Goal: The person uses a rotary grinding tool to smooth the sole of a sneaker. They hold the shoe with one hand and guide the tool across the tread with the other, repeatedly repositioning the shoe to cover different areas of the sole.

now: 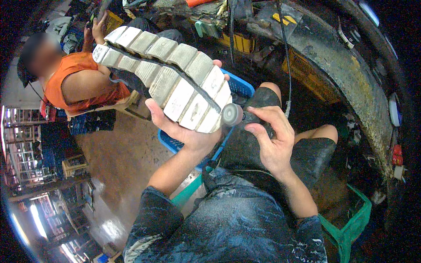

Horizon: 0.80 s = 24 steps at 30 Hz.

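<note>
A shoe sole [175, 83] is held up in front of me, its white and grey tread blocks facing me and a dark groove running along its length. My left hand [193, 133] grips it round the near end, thumb on the left edge and fingertips showing past the right edge. In my right hand [278, 138], thumb and forefinger pinch the dark stem of a small tool with a round grey head [231, 115]. That head is right at the sole's near right edge; whether it touches I cannot tell. A blue plastic basket [239, 82] is partly hidden below the sole.
At the left sits a person in an orange top [79, 83], hands raised. A dark cable [285, 52] hangs near my right hand. A worn, curved bench [351, 70] runs along the right, yellow crates [307, 76] under it. A green stool frame [351, 223] stands lower right.
</note>
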Motion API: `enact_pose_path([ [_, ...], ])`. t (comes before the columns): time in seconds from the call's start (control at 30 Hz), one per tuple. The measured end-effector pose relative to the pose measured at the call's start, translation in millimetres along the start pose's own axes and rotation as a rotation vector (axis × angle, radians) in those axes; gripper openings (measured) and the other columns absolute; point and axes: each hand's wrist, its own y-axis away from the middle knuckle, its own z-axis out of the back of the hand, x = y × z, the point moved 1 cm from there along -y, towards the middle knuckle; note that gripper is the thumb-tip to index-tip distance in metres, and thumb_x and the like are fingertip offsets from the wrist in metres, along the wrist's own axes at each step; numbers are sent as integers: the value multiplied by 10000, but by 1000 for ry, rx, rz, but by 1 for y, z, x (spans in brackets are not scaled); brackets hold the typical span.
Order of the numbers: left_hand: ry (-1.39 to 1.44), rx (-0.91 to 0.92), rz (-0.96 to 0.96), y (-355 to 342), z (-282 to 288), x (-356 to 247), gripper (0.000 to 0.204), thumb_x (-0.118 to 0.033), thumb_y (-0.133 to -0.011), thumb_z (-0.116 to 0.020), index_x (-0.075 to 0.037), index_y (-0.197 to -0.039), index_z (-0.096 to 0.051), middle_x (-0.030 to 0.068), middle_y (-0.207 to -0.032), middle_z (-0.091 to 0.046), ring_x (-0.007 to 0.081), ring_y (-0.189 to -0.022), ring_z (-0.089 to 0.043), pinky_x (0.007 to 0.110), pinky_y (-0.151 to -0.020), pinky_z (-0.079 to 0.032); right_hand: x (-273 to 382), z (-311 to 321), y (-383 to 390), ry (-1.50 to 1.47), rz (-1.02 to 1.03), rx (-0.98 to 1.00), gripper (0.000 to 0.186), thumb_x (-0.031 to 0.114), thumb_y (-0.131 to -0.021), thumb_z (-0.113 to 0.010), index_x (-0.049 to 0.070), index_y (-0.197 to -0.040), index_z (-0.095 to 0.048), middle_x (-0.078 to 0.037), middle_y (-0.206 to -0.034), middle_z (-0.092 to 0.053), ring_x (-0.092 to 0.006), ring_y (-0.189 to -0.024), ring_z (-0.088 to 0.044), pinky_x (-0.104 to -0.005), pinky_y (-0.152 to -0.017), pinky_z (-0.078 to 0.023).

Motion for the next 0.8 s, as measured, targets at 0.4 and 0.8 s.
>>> enact_pose_path([
  [0.4, -65, -43, 26, 1, 7, -1, 1130, -910, -982, -255, -5, -1637, -427, 301, -1492, -610, 415, -1274, -677, 505, -1054, -575, 4, -2, 9, 15, 23, 50, 335, 27, -848, -862, 10, -1174, -787, -141, -1074, -762, -296, -995, -724, -389, -904, -576],
  [0.8, 38, -15, -15, -2, 5, 3, 1152, -904, -959, -364, 20, -1648, -401, 306, -1546, -568, 501, -1372, -603, 620, -1136, -514, -2, -1, 3, -15, -26, 34, 316, 46, -855, -869, 6, -1159, -792, -139, -1064, -767, -291, -996, -729, -384, -902, -576],
])
